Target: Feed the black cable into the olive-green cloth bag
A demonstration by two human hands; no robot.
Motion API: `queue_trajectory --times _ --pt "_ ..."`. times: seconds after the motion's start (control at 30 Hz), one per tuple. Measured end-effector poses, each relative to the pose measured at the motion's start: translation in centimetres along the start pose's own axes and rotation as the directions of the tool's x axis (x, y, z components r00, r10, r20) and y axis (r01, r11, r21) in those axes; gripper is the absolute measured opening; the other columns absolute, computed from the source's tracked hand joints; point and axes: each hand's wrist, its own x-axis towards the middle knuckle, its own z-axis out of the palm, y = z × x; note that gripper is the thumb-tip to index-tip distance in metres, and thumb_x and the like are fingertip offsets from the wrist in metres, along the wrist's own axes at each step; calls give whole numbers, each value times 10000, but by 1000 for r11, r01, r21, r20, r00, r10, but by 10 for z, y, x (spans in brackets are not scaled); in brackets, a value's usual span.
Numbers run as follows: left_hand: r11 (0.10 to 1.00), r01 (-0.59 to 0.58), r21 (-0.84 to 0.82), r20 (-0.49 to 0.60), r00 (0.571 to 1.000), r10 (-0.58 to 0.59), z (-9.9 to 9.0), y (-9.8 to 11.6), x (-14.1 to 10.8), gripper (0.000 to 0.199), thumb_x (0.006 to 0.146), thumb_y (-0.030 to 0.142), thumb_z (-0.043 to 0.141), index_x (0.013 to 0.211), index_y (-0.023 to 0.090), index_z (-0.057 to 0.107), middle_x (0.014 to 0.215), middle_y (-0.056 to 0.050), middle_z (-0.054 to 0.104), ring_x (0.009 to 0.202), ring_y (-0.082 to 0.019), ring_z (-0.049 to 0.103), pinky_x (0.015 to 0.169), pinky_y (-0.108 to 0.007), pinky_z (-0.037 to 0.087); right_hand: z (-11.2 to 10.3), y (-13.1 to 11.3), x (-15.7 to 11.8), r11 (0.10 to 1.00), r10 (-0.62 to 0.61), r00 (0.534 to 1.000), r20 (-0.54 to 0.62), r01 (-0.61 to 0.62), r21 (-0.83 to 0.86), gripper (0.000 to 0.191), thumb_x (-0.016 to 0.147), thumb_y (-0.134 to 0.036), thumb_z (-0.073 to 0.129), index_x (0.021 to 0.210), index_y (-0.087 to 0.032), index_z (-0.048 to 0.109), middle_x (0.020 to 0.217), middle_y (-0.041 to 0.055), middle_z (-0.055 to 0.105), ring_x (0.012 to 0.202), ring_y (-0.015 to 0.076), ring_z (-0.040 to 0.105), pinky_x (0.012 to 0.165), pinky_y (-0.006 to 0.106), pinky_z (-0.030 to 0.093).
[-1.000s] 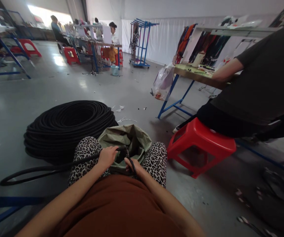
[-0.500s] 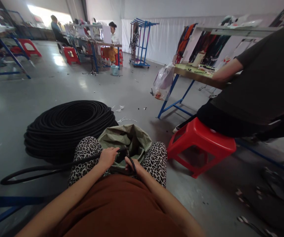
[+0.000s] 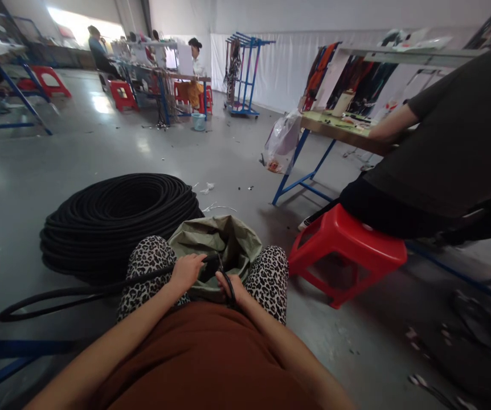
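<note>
My left hand (image 3: 187, 271) is wrapped round a thick black cord (image 3: 143, 278) near its end, above the mouth of an olive-green sack (image 3: 245, 239) between my knees. In my right hand (image 3: 232, 285) is a pair of scissors (image 3: 229, 283) with black handles. Their blades meet the cord's end just past my left fingers; whether they are closed on it is too small to tell. From my left hand the cord runs left in a long loop. A big coil of the same black cord (image 3: 117, 228) lies on the floor at my left.
A co-worker in a dark shirt (image 3: 454, 142) sits on a red stool (image 3: 348, 245) at my right, by a blue-legged table (image 3: 335, 128) with a plastic bag (image 3: 282, 139) hanging off it. A blue rack (image 3: 245, 74) stands behind. Blue bars (image 3: 19, 348) lie close at lower left.
Almost nothing differs. Both hands keep their hold near the sack, and the cord's loop has shifted very slightly left.
</note>
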Motion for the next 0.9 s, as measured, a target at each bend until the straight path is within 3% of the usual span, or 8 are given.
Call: queue_trajectory --times 0.33,0.9 --pt "1000 -7 21 -15 1000 7 -4 6 5 345 932 223 478 1242 222 630 1108 -93 715 1003 -206 646 843 -314 447 1 11 7 995 -61 998 -6 60 -82 457 932 -502 541 628 -162 520 459 -32 457 336 103 453 358 210 344" --pt "993 -74 88 -35 996 78 -1 -7 13 343 923 214 472 1214 242 652 1069 -86 717 992 -219 635 823 -330 420 -4 -2 -9 962 -119 993 24 122 -244 489 960 -362 523 517 -178 430 447 -22 420 380 94 455 383 189 301"
